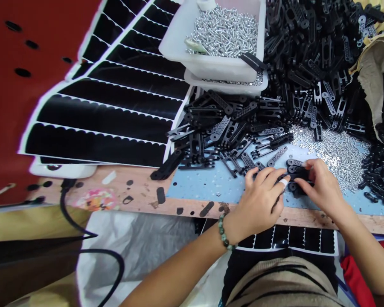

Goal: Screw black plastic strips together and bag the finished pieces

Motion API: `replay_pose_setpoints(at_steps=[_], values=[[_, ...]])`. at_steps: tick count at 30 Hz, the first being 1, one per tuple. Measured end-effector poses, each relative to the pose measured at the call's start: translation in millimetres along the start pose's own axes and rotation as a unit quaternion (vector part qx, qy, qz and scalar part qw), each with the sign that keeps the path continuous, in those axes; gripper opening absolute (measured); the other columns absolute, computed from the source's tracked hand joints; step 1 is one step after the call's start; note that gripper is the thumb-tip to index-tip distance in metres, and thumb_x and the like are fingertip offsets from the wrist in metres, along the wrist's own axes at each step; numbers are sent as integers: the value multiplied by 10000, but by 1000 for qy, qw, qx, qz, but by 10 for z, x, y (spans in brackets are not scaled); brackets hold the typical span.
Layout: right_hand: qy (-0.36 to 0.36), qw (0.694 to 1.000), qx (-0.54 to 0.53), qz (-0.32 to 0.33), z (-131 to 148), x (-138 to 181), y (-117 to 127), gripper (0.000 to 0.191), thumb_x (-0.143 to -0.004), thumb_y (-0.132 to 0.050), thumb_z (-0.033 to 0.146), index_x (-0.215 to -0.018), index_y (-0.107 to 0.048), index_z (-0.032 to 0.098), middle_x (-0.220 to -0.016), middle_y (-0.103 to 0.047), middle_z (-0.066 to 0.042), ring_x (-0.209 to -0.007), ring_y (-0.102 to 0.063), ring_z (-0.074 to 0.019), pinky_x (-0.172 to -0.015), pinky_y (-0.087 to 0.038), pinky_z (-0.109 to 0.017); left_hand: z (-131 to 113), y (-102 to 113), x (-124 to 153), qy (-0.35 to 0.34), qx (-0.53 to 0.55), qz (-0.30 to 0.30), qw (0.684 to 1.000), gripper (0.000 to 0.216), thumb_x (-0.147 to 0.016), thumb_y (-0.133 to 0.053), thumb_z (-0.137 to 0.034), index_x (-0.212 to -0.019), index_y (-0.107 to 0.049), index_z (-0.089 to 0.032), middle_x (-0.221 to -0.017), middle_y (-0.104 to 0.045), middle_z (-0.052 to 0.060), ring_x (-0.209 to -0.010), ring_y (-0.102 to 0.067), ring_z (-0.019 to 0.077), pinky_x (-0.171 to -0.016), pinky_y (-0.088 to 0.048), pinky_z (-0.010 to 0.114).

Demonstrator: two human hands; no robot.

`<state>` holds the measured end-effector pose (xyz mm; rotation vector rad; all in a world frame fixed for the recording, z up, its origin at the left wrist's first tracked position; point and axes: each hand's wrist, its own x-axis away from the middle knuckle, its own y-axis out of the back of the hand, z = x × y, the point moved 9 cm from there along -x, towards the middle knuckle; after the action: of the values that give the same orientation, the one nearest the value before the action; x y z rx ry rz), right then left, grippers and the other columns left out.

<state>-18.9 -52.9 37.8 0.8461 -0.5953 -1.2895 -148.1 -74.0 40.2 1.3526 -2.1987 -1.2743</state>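
Observation:
My left hand, with white tape round one finger and a green bead bracelet at the wrist, curls its fingers against a small group of black plastic parts. From the other side my right hand pinches the same group between thumb and fingers. The parts are elongated with rounded ends, lying side by side near the table's front edge. My fingers cover much of them. Just beyond the right hand spreads a pile of small silvery screws, with tiny nuts at its left.
Black slotted plastic parts are heaped across the back and right. A white tub of metal pins sits on another tub. Black scalloped sheets lie left, above a white box with a black cable.

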Motion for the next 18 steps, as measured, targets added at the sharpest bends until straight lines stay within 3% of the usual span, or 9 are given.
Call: replay_pose_setpoints(at_steps=[3, 6, 8, 10, 13, 18], values=[[174, 982, -52, 53, 458, 69, -57, 211, -903, -499, 189, -1111, -507, 222, -998, -623, -87, -841, -593, -200, -725, -525, -350, -19, 22, -42, 4, 54, 16, 998, 352, -846, -382, -126, -1104, -621, -143, -1293, -542, 111, -1193, -448, 281, -1011, -313, 497], [220, 971, -83, 40, 608, 131, -9, 191, -915, -455, 110, -1037, -560, 212, -898, -638, -63, -828, -602, -185, -718, -534, -334, -12, 44, -50, 11, 81, 8, 997, 389, -872, -338, -121, -1172, -584, -139, -1372, -479, 107, -1253, -407, 266, -1024, -330, 466], [160, 979, -123, -10, 457, 112, 95, 159, -906, -488, 118, -985, -594, 206, -863, -631, -51, -790, -611, -169, -689, -537, -316, 23, 87, -45, 22, 78, -23, 996, 431, -891, -320, -125, -1274, -516, -147, -1419, -435, 107, -1283, -385, 254, -1017, -335, 461], [47, 981, -177, -65, 139, 90, 180, 124, -895, -529, 160, -946, -630, 210, -834, -611, -34, -696, -610, -143, -621, -535, -293, 56, 103, -42, 29, 49, -47, 997, 448, -892, -334, -125, -1314, -480, -153, -1419, -446, 105, -1287, -385, 256, -1012, -317, 477], [-117, 952, -264, -100, -340, 105, 118, 100, -868, -584, 253, -893, -668, 205, -791, -582, -11, -567, -590, -108, -527, -521, -263, 43, -6, -59, 9, -20, -30, 999, 422, -874, -417, -151, -1284, -514, -171, -1366, -520, 83, -1256, -415, 283, -1026, -235, 530], [-194, 933, -285, -104, -594, 112, -78, 163, -816, -625, 336, -826, -685, 185, -771, -593, -13, -569, -614, -117, -551, -528, -270, -12, -183, -56, -35, -66, -5, 997, 405, -862, -458, -179, -1258, -541, -167, -1319, -569, 77, -1192, -479, 276, -1050, -165, 543]])
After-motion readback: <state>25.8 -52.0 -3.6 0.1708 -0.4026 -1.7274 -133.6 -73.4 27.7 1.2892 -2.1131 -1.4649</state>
